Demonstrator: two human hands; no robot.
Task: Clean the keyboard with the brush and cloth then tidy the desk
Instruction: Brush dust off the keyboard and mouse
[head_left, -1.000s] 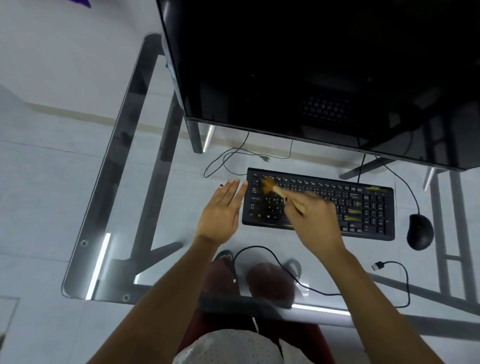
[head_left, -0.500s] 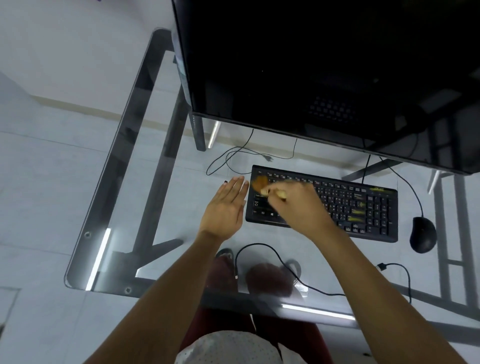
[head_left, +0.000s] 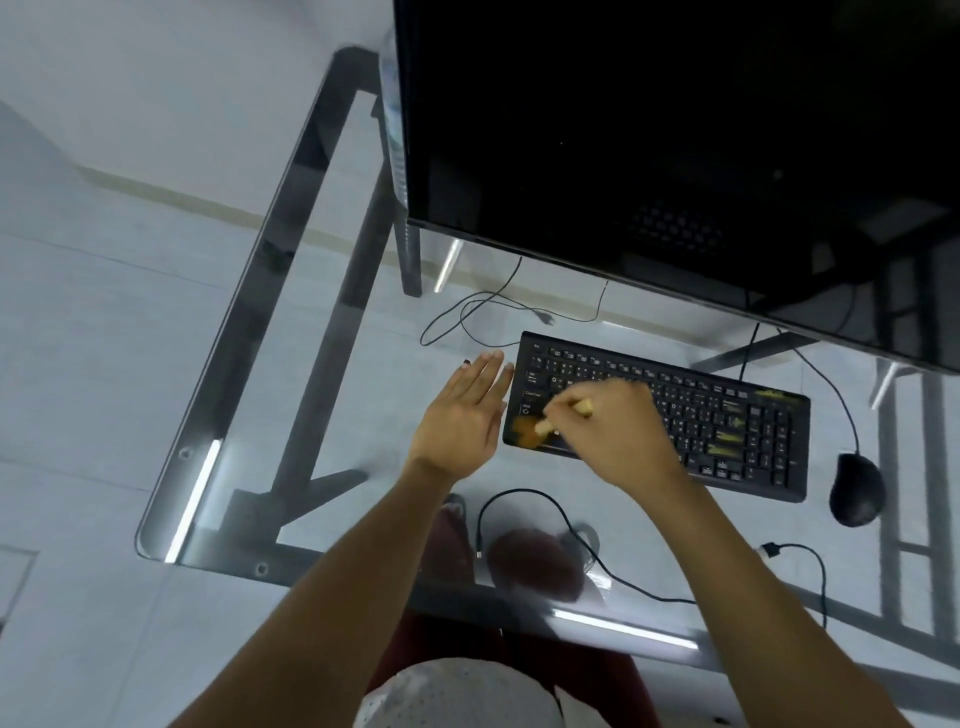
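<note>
A black keyboard (head_left: 727, 421) lies on the glass desk (head_left: 322, 332) under the monitor. My right hand (head_left: 618, 431) is closed around a small wooden brush (head_left: 540, 427). Its tan bristles rest on the keyboard's near left corner, blurred by motion. My left hand (head_left: 462, 421) lies flat and open on the glass, fingers together, touching the keyboard's left edge. No cloth is visible.
A large dark monitor (head_left: 675, 156) overhangs the back of the desk. A black mouse (head_left: 856, 489) sits right of the keyboard. A loose black cable (head_left: 571, 530) curls near the front edge, and a USB plug (head_left: 770, 550) lies at the right. Thin wires (head_left: 483, 317) run behind the keyboard.
The brush has swept from the keyboard's top left keys down to its near left corner. My left hand has stayed against the left edge.
</note>
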